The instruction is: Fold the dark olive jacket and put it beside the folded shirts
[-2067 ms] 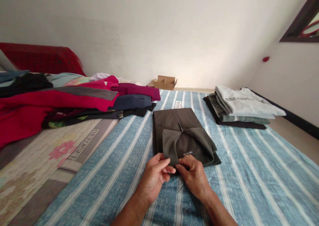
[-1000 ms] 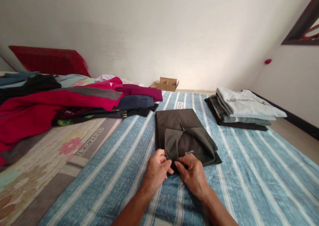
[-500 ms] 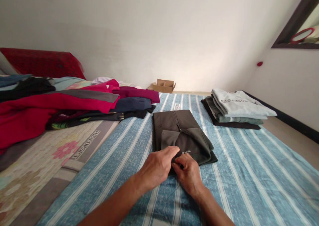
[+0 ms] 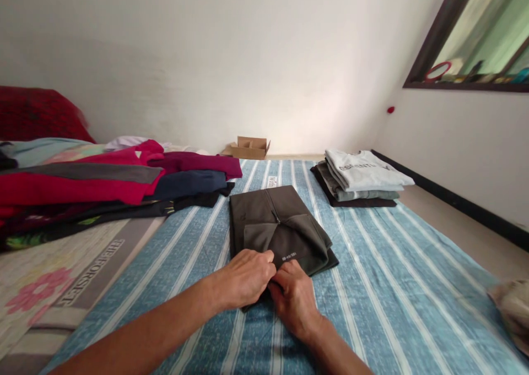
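Pinching with left hand (image 4: 249, 274) and right hand (image 4: 295, 297), curled closed apparently on the near edge, half hidden, of the garment (image 4: 252, 210) folded on the sheet (image 4: 397, 287). Could unfold or crease it through uneven tugging, or rumple the sheet by dragging.

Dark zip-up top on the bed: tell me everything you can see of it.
The zip-up top is dark grey-brown, apparently smooth fabric, folded flat on the blue striped sheet. A zipper runs from the far edge to a small pull; nearer, the cloth parts into flaps around white print. The left hand and right hand curl against its near edge, partly hiding it.
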Demonstrator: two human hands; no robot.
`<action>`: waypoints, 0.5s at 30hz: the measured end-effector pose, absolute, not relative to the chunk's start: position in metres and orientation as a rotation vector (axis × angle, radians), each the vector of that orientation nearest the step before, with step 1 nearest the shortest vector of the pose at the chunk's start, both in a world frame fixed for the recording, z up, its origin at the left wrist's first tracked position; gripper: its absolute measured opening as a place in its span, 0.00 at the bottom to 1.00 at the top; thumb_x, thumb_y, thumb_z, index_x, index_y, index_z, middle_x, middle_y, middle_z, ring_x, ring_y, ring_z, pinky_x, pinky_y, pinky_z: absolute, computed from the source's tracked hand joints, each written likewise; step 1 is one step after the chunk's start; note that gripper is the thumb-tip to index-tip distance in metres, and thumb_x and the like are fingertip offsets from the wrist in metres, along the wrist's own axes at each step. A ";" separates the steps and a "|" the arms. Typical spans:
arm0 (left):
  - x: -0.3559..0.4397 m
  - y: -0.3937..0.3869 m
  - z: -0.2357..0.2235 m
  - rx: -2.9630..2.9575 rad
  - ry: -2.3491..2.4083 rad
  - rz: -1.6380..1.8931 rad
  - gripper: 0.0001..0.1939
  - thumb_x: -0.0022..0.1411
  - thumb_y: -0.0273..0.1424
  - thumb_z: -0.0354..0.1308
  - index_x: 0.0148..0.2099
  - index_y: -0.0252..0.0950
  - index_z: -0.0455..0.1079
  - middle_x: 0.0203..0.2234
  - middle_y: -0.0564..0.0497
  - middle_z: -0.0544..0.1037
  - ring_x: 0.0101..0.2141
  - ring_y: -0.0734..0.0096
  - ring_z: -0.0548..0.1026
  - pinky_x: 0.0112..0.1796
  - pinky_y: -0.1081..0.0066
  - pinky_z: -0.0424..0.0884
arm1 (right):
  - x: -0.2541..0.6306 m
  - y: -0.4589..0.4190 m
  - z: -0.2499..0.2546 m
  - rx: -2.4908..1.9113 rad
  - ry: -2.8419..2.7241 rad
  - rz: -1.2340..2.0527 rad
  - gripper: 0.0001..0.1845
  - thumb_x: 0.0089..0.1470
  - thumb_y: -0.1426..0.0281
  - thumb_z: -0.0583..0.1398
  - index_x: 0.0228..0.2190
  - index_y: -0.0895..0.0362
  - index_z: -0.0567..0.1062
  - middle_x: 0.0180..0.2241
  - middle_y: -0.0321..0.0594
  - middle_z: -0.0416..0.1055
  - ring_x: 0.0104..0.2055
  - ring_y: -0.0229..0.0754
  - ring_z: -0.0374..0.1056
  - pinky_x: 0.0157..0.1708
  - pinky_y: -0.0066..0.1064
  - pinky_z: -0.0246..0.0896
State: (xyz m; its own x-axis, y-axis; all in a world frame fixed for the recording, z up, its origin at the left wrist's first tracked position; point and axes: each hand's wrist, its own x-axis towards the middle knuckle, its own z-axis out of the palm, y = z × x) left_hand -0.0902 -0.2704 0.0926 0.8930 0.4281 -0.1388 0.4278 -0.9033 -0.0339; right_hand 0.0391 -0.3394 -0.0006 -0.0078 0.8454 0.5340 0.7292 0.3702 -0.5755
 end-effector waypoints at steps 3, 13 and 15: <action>-0.089 -0.270 0.095 -3.055 -0.656 0.251 0.11 0.59 0.22 0.48 0.30 0.35 0.70 0.28 0.49 0.72 0.25 0.69 0.71 0.24 0.71 0.61 | 0.037 -0.339 -0.001 -1.383 -1.762 0.114 0.08 0.53 0.77 0.55 0.28 0.55 0.73 0.28 0.38 0.67 0.34 0.41 0.60 0.33 0.31 0.56; -0.092 -0.270 0.092 -3.071 -0.555 0.262 0.11 0.52 0.16 0.49 0.27 0.34 0.69 0.26 0.50 0.71 0.25 0.69 0.71 0.24 0.70 0.58 | 0.039 -0.341 -0.007 -1.421 -1.829 -0.141 0.11 0.54 0.78 0.52 0.24 0.56 0.68 0.27 0.39 0.65 0.34 0.42 0.58 0.32 0.34 0.54; -0.091 -0.271 0.090 -3.081 -0.531 0.253 0.11 0.53 0.17 0.49 0.27 0.34 0.69 0.27 0.49 0.71 0.26 0.68 0.71 0.25 0.70 0.60 | 0.039 -0.342 -0.007 -1.443 -1.848 -0.198 0.10 0.54 0.78 0.52 0.24 0.56 0.67 0.28 0.40 0.64 0.33 0.43 0.58 0.31 0.35 0.53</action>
